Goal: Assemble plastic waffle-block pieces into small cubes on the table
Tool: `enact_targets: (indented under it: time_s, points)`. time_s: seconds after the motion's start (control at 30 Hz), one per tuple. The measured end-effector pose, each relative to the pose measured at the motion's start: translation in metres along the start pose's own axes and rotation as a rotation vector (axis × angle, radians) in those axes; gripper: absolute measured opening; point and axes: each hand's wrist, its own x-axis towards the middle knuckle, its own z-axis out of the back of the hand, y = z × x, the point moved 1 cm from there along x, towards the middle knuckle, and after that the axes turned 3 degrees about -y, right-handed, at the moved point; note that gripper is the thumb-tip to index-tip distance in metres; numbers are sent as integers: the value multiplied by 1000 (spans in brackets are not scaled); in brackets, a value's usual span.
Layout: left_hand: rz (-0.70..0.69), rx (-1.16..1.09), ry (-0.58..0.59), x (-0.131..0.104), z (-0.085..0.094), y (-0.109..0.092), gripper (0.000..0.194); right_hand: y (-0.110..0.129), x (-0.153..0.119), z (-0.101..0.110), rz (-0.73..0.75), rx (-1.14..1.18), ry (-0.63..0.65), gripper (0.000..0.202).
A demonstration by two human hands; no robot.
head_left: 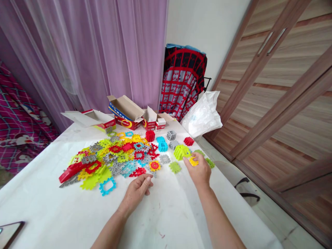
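My right hand [199, 171] pinches a yellow toothed plastic building piece [193, 161] between thumb and fingers. It is beside a lime-green stack of toothed pieces [181, 152] on the right part of the table. My left hand [137, 189] is at the near edge of a spread-out pile of toothed pieces [123, 157] in red, yellow, grey, blue and green. Its fingers are curled in with the thumb against them, and what they hold, if anything, is hidden. A yellow gear with a red centre [155, 166] lies just beyond its fingertips.
Blue [162, 145], red [149, 136] and grey [171, 135] stacks stand behind a loose green piece [175, 167]. Opened cardboard boxes [127, 112] line the table's back edge. A white plastic bag [202, 114] is at the back right. A phone-like device [10, 233] lies front left.
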Motion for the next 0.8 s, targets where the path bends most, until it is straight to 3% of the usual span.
enact_targets:
  time_s: [0.17, 0.37, 0.8]
  points:
    - [3, 31, -10, -2, -1, -1, 54, -21, 34, -15, 4, -109, -26, 42]
    - [-1, 60, -11, -1, 0, 3, 59, -20, 22, -29, 103, -166, -26, 36]
    - [17, 61, -25, 2, -1, 6, 57, -17, 21, -32, 226, -269, -9, 31]
